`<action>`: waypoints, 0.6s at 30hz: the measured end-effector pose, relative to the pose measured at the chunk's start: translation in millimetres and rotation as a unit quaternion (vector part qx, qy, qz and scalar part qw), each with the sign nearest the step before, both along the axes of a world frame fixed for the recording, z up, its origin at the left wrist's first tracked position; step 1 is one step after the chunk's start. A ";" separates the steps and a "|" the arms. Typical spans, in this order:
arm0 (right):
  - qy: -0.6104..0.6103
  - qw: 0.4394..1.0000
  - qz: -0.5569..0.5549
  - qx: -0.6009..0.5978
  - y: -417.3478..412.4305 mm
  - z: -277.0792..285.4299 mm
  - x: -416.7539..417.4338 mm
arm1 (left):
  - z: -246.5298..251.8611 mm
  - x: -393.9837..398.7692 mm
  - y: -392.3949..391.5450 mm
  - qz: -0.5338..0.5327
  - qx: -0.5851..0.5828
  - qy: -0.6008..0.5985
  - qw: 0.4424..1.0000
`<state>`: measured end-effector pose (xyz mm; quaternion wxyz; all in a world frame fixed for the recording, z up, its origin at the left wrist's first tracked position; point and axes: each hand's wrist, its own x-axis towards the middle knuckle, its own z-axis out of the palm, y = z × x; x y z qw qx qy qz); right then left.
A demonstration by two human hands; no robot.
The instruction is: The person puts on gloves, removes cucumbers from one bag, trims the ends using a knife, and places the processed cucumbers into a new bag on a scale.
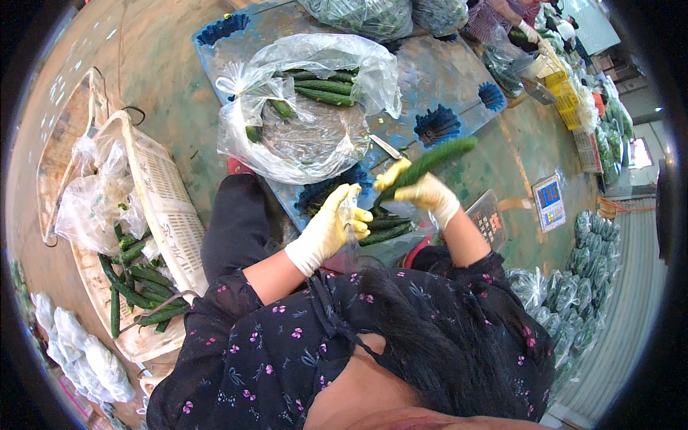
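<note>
My right hand [430, 199], in a pale yellow glove, grips a long green cucumber [438, 156]. The cucumber is tilted, its far end raised to the upper right and slightly blurred. My left hand [333, 228], gloved alike, pinches the edge of a clear plastic bag [352, 242]. Several cucumbers [389, 232] lie in that bag between my legs, partly covered by my hands. Just beyond the right fingertips a knife [386, 146] rests on the blue plastic pallet [430, 70]. A large clear bag [317, 161] stands wide open on the pallet, with several cucumbers [325, 92] inside.
To my left is a white plastic crate [166, 204] holding cucumbers [145, 290] and crumpled plastic bags [97, 209]. A digital scale [548, 201] is on the right, near many filled bags [586, 279]. Another person's gloved hand [529, 32] shows at the upper right, near a yellow crate [561, 99].
</note>
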<state>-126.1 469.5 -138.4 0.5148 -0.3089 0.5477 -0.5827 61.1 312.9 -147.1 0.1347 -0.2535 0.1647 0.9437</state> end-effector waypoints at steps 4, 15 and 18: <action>0.096 0.982 0.030 0.160 59.6 -66.4 38.7 | 2.3 1.8 5.2 -0.015 0.009 0.024 1.000; 0.204 0.962 -0.006 0.180 -48.3 -1.8 -20.9 | 20.1 9.2 15.0 -0.044 0.024 0.016 0.999; 0.235 0.970 -0.012 0.062 -137.6 -25.0 -50.2 | 21.2 8.4 14.0 -0.044 0.032 0.005 0.999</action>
